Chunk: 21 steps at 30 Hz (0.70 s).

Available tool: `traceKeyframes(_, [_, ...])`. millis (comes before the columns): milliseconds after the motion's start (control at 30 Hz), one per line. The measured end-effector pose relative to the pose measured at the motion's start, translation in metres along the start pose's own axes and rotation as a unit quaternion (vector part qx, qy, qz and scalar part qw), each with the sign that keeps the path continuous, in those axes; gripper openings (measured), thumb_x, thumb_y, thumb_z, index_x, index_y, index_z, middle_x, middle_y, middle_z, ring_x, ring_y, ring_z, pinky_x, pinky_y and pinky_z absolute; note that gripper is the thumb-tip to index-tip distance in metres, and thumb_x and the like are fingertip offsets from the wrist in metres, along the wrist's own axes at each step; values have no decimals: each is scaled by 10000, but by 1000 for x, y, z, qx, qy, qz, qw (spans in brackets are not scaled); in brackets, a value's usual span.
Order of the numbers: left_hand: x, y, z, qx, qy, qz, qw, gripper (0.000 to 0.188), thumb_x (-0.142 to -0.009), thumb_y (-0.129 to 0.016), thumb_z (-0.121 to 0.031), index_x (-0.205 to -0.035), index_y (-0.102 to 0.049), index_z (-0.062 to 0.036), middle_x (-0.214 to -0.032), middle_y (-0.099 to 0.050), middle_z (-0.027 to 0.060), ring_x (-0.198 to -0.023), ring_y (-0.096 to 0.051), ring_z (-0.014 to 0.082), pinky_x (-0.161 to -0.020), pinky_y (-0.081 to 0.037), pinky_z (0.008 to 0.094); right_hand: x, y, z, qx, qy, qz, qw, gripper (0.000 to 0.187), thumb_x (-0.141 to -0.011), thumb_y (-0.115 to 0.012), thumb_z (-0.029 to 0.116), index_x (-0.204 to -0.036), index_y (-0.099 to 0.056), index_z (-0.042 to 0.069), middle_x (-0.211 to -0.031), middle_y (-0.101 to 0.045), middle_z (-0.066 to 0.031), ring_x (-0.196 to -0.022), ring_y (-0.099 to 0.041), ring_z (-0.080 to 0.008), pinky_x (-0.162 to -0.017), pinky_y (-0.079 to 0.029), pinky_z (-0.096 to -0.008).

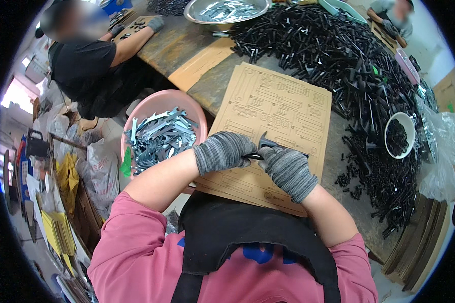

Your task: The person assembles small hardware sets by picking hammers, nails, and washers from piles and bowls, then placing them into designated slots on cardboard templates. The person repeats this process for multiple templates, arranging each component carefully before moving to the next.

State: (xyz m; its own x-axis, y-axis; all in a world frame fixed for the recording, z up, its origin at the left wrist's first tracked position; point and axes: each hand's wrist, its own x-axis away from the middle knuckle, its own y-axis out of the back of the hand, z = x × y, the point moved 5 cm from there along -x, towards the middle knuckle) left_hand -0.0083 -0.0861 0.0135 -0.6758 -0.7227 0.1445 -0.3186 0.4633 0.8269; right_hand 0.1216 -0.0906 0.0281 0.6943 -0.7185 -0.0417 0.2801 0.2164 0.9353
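Observation:
Both my hands wear grey striped knit gloves and meet over a brown cardboard sheet [275, 111] printed with line drawings of tools. My left hand [227, 150] pinches a short black piece [254, 156], mostly hidden by the fingers. Right beside it, my right hand [288, 169] is closed on a black metal part with a curved crosspiece [267, 142], whose thin shank shows past the glove. Whether the two black pieces touch is hidden. To the left of my left forearm, a pink basin [201, 118] holds many silvery open-ended wrenches [164, 134].
A large heap of black metal parts [308, 40] covers the table's far and right side. A white bowl [411, 132] of small black pieces sits in it. A steel bowl [189, 12] of wrenches stands at the back. Co-workers sit at far left [81, 60] and far right [394, 22].

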Motion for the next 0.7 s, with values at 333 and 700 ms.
traceKeyframes(333, [95,0,62,358,192,-241,882,645,-828,-523,-403,-1275,-321,16,-1237,-433,148,-1169,-375,236,-984,-275,328,16,-27,14,2,6,1,1000,212,-777,-548,263,-800,-572,54,-668,-589,-124,-605,-585,-272,-534,-457,-378])
traceKeyframes(700, [83,-50,61,576,144,-306,744,748,-790,-554,-439,-1309,-237,-4,-1248,-401,135,-1134,-399,204,-936,-346,323,23,-30,11,38,-3,8,999,214,-767,-555,274,-785,-572,61,-662,-581,-126,-613,-581,-268,-547,-456,-382])
